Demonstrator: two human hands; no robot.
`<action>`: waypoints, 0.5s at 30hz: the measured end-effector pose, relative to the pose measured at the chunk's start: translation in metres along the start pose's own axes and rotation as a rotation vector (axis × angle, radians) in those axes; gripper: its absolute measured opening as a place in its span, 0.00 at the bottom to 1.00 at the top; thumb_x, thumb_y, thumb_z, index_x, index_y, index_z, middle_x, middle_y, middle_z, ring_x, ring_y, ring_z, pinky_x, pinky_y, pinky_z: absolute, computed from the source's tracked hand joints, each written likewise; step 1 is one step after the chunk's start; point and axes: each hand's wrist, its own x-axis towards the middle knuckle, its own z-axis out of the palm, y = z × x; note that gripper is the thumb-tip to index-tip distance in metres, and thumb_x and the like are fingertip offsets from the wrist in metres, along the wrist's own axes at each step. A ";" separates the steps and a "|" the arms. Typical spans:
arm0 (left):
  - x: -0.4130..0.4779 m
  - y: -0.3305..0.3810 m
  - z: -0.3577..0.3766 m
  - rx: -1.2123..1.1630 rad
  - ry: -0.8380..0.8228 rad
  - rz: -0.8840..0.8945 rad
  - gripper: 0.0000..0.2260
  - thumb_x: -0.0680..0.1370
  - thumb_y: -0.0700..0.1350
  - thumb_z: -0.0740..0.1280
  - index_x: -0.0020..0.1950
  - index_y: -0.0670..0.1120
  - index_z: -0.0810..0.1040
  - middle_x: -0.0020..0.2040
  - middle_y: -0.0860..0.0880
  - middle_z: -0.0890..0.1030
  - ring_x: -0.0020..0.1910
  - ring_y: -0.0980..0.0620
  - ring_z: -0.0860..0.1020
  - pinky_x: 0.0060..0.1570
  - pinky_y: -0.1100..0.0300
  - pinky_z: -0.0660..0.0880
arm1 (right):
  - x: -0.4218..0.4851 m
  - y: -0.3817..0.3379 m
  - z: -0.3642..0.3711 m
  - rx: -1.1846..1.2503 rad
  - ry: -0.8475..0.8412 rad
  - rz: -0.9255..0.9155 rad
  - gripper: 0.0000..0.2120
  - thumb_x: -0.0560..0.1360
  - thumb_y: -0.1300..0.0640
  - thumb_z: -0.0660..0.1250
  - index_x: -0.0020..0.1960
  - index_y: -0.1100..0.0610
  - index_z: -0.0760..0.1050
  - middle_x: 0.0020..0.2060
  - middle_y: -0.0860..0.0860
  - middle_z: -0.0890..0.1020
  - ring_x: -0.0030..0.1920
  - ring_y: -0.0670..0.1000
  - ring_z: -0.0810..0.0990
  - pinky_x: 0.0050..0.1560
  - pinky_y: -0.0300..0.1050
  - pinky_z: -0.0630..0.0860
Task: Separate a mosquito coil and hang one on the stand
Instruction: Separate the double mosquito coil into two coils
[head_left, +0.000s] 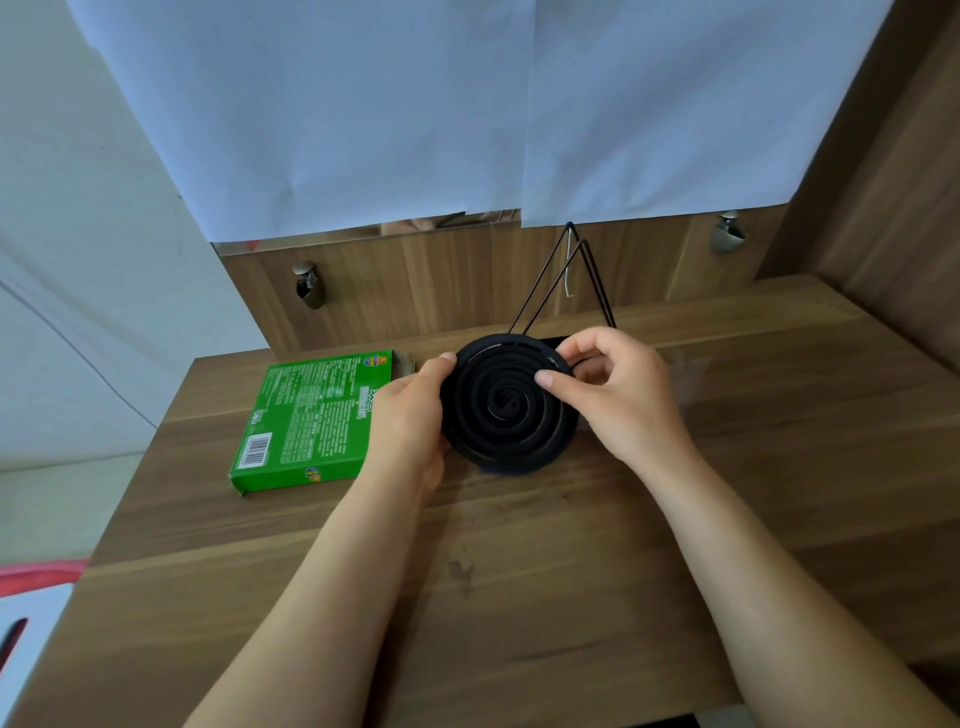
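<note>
- I see the coil (509, 405) at the centre of the frame, a black spiral disc tilted with its face toward the camera, held between both hands.
- The left hand (410, 415) grips the coil's left rim. Its fingers are curled behind the disc, with the thumb on the upper left edge.
- The right hand (618, 395) pinches the upper right part. The thumb presses on the face and the index finger hooks over the rim.
- I cannot tell whether the coil's lower edge touches the surface (519, 597) or hangs just above it.
- The stand (597, 275), a thin black wire triangle, rises just behind the coil, above centre. A small white hook (570, 265) hangs from its top, and the coil and right hand hide its base.
- A green box (311, 421) lies flat on the surface, just left of the left hand.
- Pale sheets (415, 104) cover the wall across the upper frame.
</note>
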 end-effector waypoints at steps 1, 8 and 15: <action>0.000 0.000 0.000 0.001 -0.001 0.000 0.10 0.77 0.43 0.69 0.37 0.41 0.82 0.31 0.46 0.85 0.30 0.50 0.83 0.31 0.60 0.80 | 0.000 0.000 0.000 0.007 -0.006 0.006 0.08 0.69 0.57 0.76 0.43 0.50 0.79 0.37 0.48 0.83 0.39 0.47 0.82 0.36 0.43 0.80; 0.001 0.000 -0.001 0.026 -0.001 0.010 0.10 0.77 0.44 0.69 0.37 0.41 0.83 0.33 0.46 0.85 0.31 0.50 0.84 0.34 0.59 0.80 | 0.000 0.001 0.000 0.029 -0.056 0.025 0.09 0.68 0.56 0.77 0.44 0.53 0.79 0.38 0.49 0.84 0.40 0.47 0.82 0.38 0.40 0.80; 0.000 0.001 0.000 0.027 -0.008 -0.002 0.09 0.77 0.44 0.69 0.40 0.41 0.83 0.33 0.45 0.86 0.32 0.49 0.84 0.34 0.58 0.79 | 0.001 0.004 0.000 0.068 -0.069 0.041 0.08 0.68 0.57 0.78 0.43 0.52 0.79 0.38 0.46 0.84 0.38 0.43 0.82 0.36 0.37 0.79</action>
